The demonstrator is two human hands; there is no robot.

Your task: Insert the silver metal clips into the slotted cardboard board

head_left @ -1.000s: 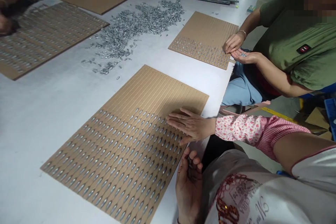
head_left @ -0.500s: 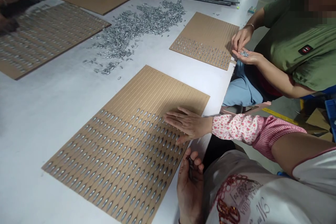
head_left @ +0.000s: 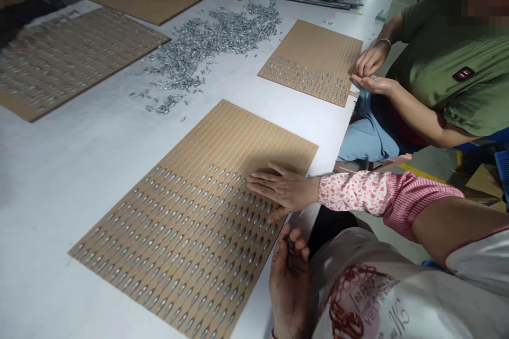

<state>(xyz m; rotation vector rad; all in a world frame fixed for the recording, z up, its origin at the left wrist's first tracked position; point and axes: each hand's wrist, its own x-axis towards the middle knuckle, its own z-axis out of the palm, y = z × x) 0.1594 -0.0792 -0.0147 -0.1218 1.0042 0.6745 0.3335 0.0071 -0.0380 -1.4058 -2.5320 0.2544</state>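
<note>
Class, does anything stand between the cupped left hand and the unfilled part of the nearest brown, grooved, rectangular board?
Yes: the spread right hand lies palm-down over the brown board, between the left hand and that unfilled part.

Near board [head_left: 238, 135] on table [head_left: 43, 185]; pieces [head_left: 183, 246] on near board; loose pile [head_left: 189, 53] beyond it; second board [head_left: 312, 42] right of pile

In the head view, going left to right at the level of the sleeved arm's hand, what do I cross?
White tabletop → grooved board with metal pieces → right hand → floral sleeve → its pink ribbed part → cardboard → blue crate.
</note>
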